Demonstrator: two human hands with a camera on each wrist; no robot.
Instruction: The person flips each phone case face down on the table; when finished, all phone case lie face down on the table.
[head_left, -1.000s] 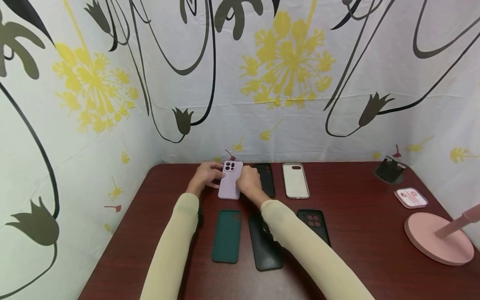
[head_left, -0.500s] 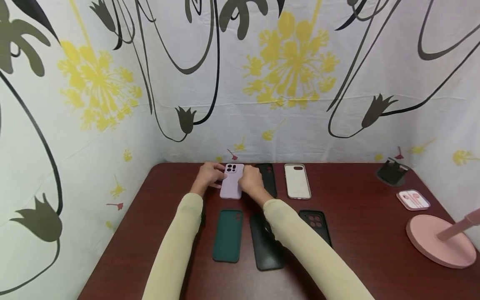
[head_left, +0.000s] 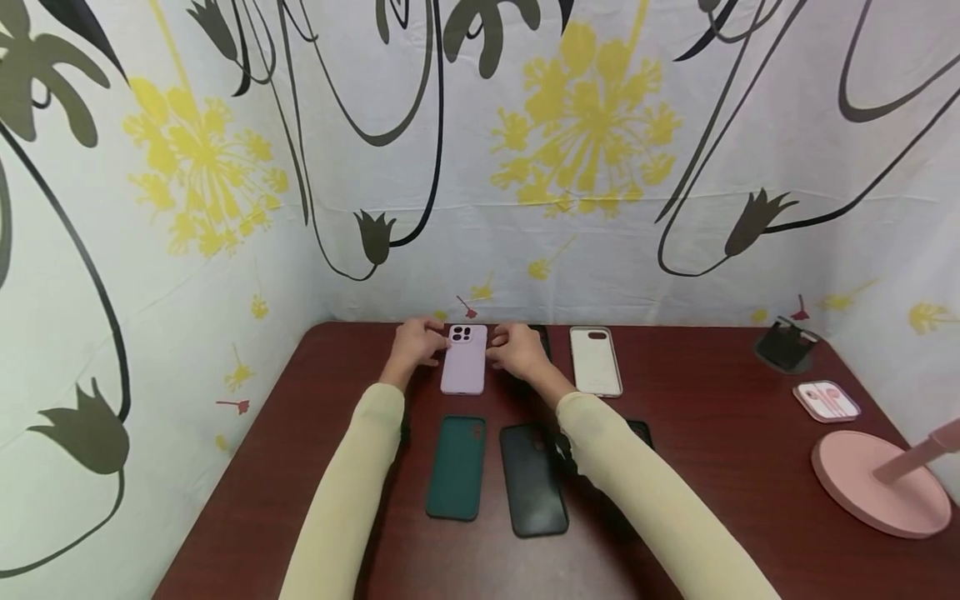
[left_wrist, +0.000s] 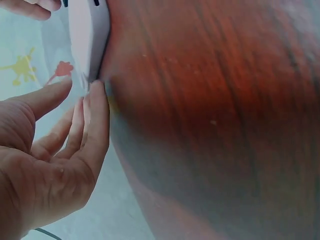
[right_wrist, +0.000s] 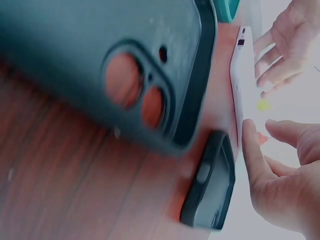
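A lilac phone case (head_left: pixel 464 367) with a camera block at its top lies back up near the table's far edge. My left hand (head_left: pixel 416 344) is at its left side, and in the left wrist view extended fingertips (left_wrist: pixel 98 89) touch or nearly touch the end of the case (left_wrist: pixel 89 37). At the right side stands my right hand (head_left: pixel 520 352), thumb and index finger apart. The right wrist view puts its index fingertip (right_wrist: pixel 248 127) right at the lilac edge (right_wrist: pixel 240 85). Neither hand is wrapped round the case.
Behind my right hand a black case (head_left: pixel 543 337) is partly hidden. To its right lies a cream case (head_left: pixel 595 367). Nearer are a green case (head_left: pixel 456 471), a black case (head_left: pixel 534 487) and another dark case (head_left: pixel 642 432) under my sleeve. A pink stand (head_left: pixel 862 492) is far right.
My right hand has moved slightly right, off the lilac case's edge, its curled fingers loosening apart. The left hand stays at the left side. More of the near black case shows.
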